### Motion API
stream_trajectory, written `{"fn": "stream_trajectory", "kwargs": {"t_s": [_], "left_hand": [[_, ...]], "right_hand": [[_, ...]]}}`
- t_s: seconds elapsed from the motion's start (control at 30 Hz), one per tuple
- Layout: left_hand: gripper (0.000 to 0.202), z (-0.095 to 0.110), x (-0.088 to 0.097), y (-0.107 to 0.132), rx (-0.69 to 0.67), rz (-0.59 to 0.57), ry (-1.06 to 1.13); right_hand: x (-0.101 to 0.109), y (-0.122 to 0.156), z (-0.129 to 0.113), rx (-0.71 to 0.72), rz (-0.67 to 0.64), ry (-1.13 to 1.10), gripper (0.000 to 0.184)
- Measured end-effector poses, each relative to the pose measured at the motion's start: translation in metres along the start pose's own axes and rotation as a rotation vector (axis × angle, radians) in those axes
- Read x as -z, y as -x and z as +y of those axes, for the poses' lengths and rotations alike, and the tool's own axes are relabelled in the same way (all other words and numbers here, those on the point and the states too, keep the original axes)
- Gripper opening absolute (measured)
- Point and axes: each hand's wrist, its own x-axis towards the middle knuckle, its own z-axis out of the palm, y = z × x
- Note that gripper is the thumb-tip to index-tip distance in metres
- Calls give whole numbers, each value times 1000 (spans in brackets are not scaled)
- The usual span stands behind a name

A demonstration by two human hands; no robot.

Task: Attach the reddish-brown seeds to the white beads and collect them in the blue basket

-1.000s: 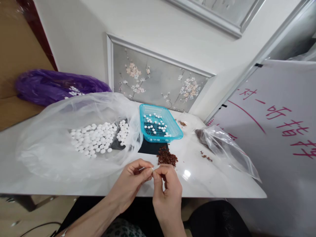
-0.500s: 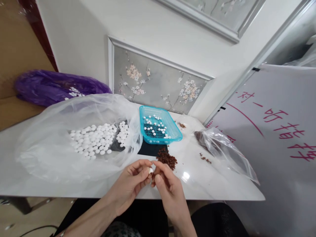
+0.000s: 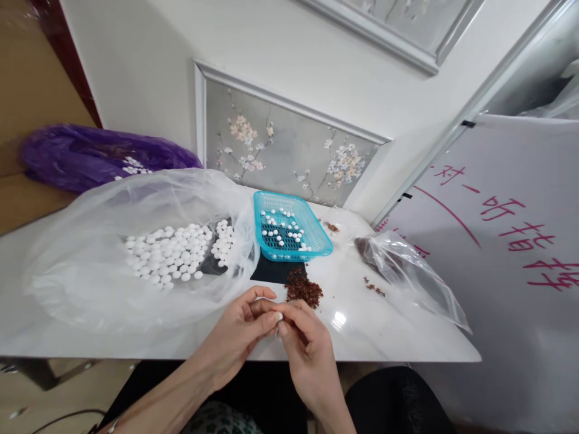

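My left hand (image 3: 242,334) and my right hand (image 3: 304,349) meet at the near edge of the white table (image 3: 362,337). Both pinch one small white seed (image 3: 279,316) between their fingertips. Just beyond them lies a pile of reddish-brown husks (image 3: 304,290). A turquoise basket (image 3: 316,236) behind the pile holds several white seeds. To the left, a clear plastic bag (image 3: 90,271) lies spread out with a heap of white seeds (image 3: 176,256) on it.
A smaller clear bag (image 3: 411,274) with dark bits lies at the right. A purple bag (image 3: 90,157) sits at the far left. A whiteboard with red writing (image 3: 506,229) stands at the right, and a framed flower panel (image 3: 289,150) is on the wall behind.
The hands stay together at the table edge, working the white seed; my right fingers have shifted a little around it. The view has moved slightly.
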Motion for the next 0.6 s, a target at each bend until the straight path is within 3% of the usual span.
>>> {"fn": "stream_trajectory", "kwargs": {"t_s": [0.6], "left_hand": [[18,-3,1,0,-44,-36,-60]], "right_hand": [[2,0,7,-64,14,-24,22]]}}
